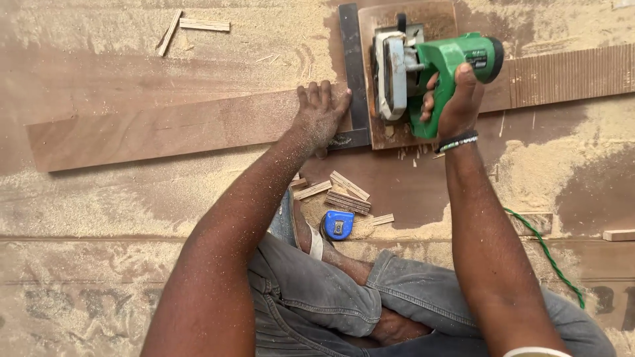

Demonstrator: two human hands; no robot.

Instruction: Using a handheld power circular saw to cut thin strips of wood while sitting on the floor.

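Pressing my left hand (321, 119) flat on the plank (165, 132) and against the dark square (352, 73), I pin both to the floor. My right hand (456, 99) has its grip closed round the green saw (430, 66), whose base sits on the plank beside the square. I should keep the base tight against that square, fingers clear.

Single head view: you look steeply down from above, close in, your left hand (321, 114) and right hand (456, 99) upper-centre, floor beyond them.
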